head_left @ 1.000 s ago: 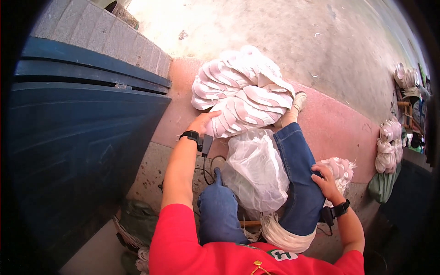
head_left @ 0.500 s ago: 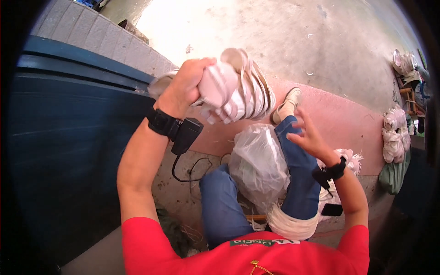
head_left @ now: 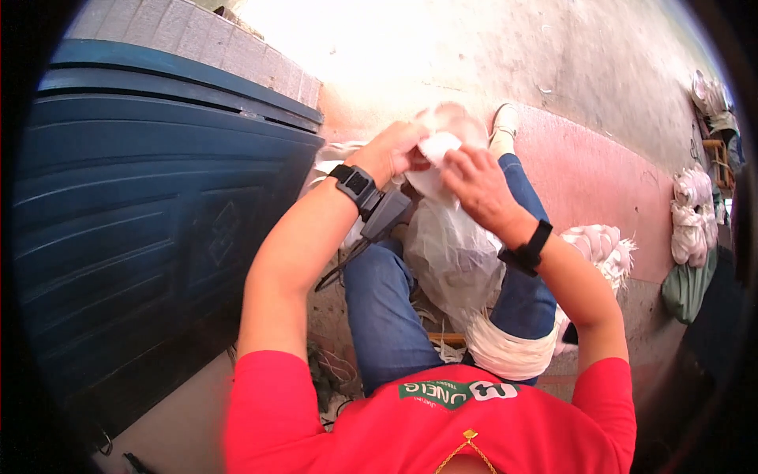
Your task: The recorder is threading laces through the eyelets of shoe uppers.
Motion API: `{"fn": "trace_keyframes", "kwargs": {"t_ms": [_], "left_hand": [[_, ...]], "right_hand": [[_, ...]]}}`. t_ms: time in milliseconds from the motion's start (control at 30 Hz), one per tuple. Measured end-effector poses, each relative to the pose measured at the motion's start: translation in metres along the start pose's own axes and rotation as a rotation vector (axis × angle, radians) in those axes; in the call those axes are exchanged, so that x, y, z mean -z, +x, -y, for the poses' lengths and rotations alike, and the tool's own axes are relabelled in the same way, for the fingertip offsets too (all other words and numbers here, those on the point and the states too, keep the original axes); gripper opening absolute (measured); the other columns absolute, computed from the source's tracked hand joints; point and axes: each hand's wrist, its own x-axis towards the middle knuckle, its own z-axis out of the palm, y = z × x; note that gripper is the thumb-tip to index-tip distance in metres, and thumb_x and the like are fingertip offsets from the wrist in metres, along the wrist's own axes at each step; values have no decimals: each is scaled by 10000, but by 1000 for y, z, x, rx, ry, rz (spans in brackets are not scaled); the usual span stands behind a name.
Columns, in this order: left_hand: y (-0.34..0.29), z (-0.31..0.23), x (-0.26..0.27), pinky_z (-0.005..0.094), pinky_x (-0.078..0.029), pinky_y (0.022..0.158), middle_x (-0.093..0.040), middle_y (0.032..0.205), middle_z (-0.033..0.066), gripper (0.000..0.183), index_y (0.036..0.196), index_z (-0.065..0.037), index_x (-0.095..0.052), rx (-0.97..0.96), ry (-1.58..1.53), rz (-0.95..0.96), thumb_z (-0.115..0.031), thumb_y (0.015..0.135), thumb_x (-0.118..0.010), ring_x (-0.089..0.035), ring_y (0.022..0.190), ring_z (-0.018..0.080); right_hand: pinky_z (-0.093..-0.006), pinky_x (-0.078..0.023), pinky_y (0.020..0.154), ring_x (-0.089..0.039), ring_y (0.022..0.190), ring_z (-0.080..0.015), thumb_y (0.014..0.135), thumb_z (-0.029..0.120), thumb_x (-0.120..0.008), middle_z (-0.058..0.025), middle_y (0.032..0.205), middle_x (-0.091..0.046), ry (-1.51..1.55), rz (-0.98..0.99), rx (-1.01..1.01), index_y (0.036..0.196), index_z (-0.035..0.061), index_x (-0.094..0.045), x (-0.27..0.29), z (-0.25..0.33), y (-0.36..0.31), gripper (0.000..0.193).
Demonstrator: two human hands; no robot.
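In front of me, above my knees, both hands are together on a pale pink and white bundle of what look like shoe uppers (head_left: 452,118), partly smeared by motion. My left hand (head_left: 401,148) is closed on its left side, the fingers partly hidden. From the right my right hand (head_left: 483,188) grips the near edge with bent fingers. A clear plastic bag (head_left: 458,257) stands between my legs, just below the hands. More pale pieces (head_left: 332,162) lie behind my left wrist, largely covered by the arm.
A dark blue panelled door (head_left: 158,205) fills the left side. White strands (head_left: 513,351) are wrapped around my right knee. A pale bundle (head_left: 596,245) lies beyond my right leg. Farther right are more bundles (head_left: 693,213), a green sack (head_left: 688,292) and a small wooden stool (head_left: 717,162).
My left hand has moved right and slightly down with the pale bundle. My right hand, open and empty before, has risen to meet it and now grips it too.
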Motion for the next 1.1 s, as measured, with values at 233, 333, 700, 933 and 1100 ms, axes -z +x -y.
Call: {"fn": "trace_keyframes", "kwargs": {"t_ms": [233,333,700,933,1100], "left_hand": [[23,-4,21,473,-434,748,-559,1008,88,272,1067,-79,-489,21,-25,120,-250,870,-408,-537,897,227],[29,5,31,414,-440,775,-561,1020,84,258,1060,-68,-499,26,-15,4,-235,879,-420,-541,897,202],[35,14,82,319,-374,832,-506,1080,81,416,1112,-16,-488,-245,763,-32,-331,840,-489,-472,1007,217],[99,3,107,382,-377,885,-494,1131,209,492,1143,21,-449,-788,1657,-390,-279,765,-545,-482,1032,336],[121,-10,58,403,-419,806,-576,995,193,433,1003,0,-556,-282,1665,-209,-324,718,-597,-552,944,313]], "right_hand": [[-351,-443,753,-461,928,-313,667,34,-524,-120,1009,-472,163,-99,-163,867,59,-506,-7,-36,28,202],[-321,-440,735,-474,917,-271,660,76,-526,-103,985,-485,68,-125,10,833,70,-507,-2,-15,39,174],[-329,-392,749,-524,812,-209,702,96,-495,-87,758,-555,-186,505,-66,827,38,-554,-70,-45,8,150],[-308,-402,600,-566,656,-172,730,140,-492,-25,641,-574,-340,476,-26,729,103,-552,-105,-53,-16,70],[-322,-408,600,-558,654,-198,703,94,-492,-49,640,-557,-79,502,-64,733,77,-509,-85,-37,-17,39]]}}
